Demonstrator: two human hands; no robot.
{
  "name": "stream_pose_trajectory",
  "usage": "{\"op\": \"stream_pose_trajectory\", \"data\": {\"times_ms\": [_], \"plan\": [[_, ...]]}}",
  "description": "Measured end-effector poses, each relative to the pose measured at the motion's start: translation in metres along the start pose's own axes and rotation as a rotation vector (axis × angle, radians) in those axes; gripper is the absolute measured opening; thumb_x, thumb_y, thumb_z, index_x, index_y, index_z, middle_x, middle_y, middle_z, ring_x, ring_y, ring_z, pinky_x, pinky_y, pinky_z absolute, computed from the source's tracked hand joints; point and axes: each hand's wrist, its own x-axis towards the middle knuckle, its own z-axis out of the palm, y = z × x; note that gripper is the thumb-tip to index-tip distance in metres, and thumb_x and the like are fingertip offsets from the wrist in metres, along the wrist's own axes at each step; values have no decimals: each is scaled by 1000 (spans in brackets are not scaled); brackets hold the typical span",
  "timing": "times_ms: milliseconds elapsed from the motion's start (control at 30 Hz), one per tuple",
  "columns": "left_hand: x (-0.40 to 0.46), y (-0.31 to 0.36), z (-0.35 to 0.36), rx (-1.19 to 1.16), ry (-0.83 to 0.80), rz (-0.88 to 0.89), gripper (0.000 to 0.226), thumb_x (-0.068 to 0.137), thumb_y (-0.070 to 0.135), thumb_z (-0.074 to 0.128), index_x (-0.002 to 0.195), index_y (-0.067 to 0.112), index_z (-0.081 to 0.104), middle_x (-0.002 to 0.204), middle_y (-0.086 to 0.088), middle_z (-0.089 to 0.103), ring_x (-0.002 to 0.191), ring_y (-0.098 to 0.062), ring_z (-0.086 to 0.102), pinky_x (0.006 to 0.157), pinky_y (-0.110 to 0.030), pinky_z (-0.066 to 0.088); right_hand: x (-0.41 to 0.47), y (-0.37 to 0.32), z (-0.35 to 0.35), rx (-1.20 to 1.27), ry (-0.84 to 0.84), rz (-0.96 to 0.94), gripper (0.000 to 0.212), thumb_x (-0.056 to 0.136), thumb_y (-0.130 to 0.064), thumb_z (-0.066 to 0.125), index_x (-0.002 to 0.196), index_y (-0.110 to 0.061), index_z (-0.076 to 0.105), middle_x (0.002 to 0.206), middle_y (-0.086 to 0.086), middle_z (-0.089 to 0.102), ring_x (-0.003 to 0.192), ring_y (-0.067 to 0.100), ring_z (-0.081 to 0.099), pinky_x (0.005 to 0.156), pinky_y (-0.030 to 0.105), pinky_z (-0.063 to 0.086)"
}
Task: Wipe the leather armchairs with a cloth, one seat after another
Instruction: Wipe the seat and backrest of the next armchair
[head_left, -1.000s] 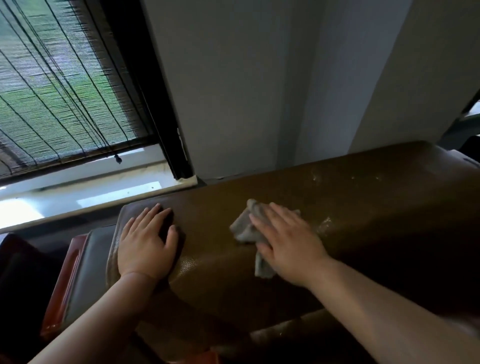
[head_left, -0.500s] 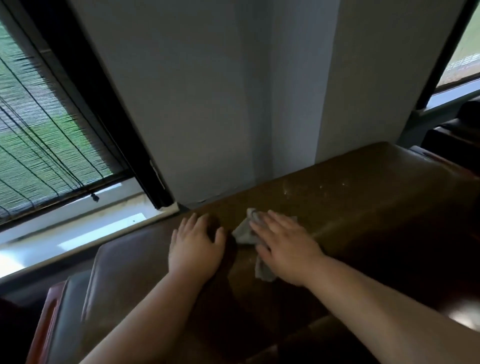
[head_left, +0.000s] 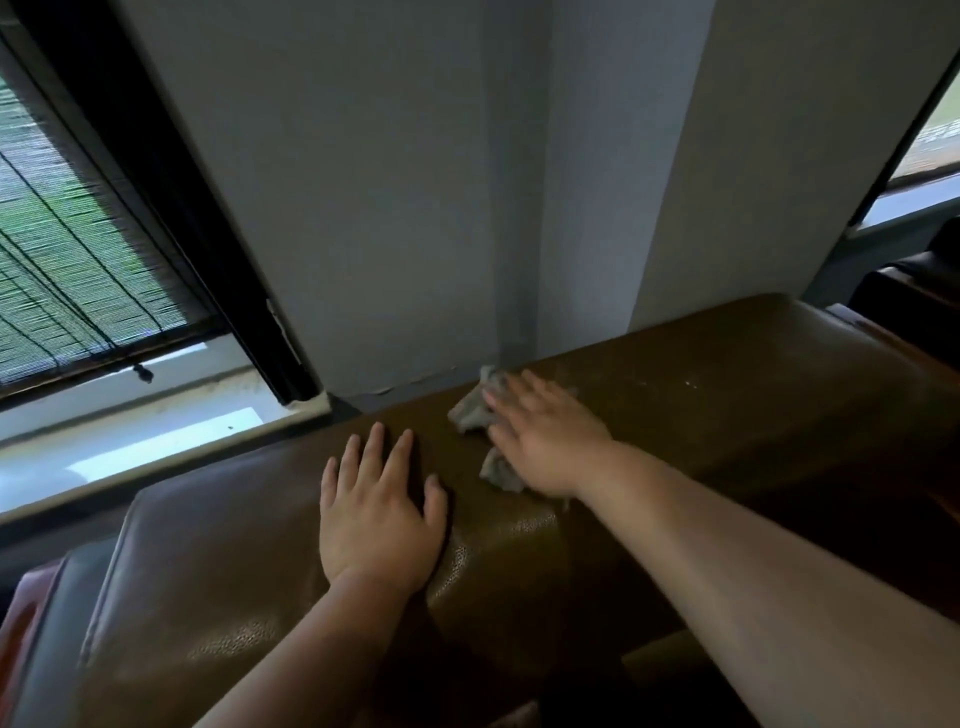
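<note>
Here the right hand (head_left: 550, 447) presses the cloth (head_left: 475, 408) flat-fingered on the armchair (head_left: 727, 395) top. The left hand (head_left: 379, 512) rests spread beside it. Next likely a rightward sweep over the specks.

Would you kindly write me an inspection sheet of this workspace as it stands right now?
Surface: brown leather chair back, top edge against the wall; pale specks toward its right end.
Job's things: grey cloth, crumpled, lying on the chair back.
Clutter: nothing seen.
Grippers: left hand flat on the leather, fingers straight; right hand pressing flat on the cloth.
Cables: thin blind cord with a small weight, hanging at the sill.
Surroundings: grey wall; woven window blind on the left; second window on the right; another dark seat beyond.
</note>
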Motion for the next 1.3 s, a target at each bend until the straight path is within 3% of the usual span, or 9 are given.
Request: {"op": "stream_pose_trajectory", "data": {"times_ms": [133,367,500,600,733,833,1067,1200,1300], "plan": [[2,1,4,5,27,-1,75,97,68,15,165,38,24,175,4,16,162,-20,6,132,-44,2,33,45,-19,-2,64,378,63,108,-55,16,165,-31,8,174,4,0,159,31,1,129,53,5],[0,1,2,3,36,8,77,95,67,15,164,37,29,175,3,17,162,-21,7,132,-44,3,7,-26,1,-38,-18,-167,57,111,-50,16,165,-38,7,174,-7,-4,160,17,-6,124,35,-9],[-1,1,2,3,52,-5,77,95,68,13,165,39,26,175,4,15,162,-20,6,132,-43,0,19,75,-24,-66,43,212,61,108,-56,13,165,-36,7,174,-3,-2,160,23,1,129,45,1],[0,1,4,1,46,-9,75,96,68,16,165,39,27,175,5,16,162,-20,6,132,-43,0,17,72,-23,-64,49,347,65,107,-58,15,166,-31,6,174,2,-4,160,30,-2,129,52,2],[0,0,3,0,41,6,76,96,69,17,165,38,26,175,4,15,162,-21,7,132,-44,4,-22,-31,13,-86,12,-20,62,109,-52,13,166,-29,0,173,2,-12,159,26,-13,128,44,-10],[0,0,4,2,53,3,76,95,69,19,164,37,30,174,3,20,162,-22,11,132,-45,7,-50,-26,15,-58,-16,-135,65,104,-55,4,165,-33,1,173,-6,-8,159,19,-11,130,46,0],[0,1,5,-12,60,-17,68,101,63,30,163,37,33,173,2,24,161,-21,14,132,-44,6,-65,68,0,-108,142,383,64,106,-56,7,164,-30,12,174,1,5,159,24,6,129,46,9],[-2,2,1,-5,39,-14,69,101,65,28,164,37,30,174,3,22,161,-20,12,132,-44,7,-87,-20,34,-121,148,78,63,107,-54,3,165,-31,4,174,-1,-1,160,24,-4,129,44,-3],[-3,2,-2,-9,54,-5,69,101,66,28,164,36,31,174,3,22,161,-20,13,132,-44,8,-99,-5,18,-102,103,-54,59,109,-53,11,165,-36,3,173,-8,-5,159,15,-9,126,36,-11]]}}
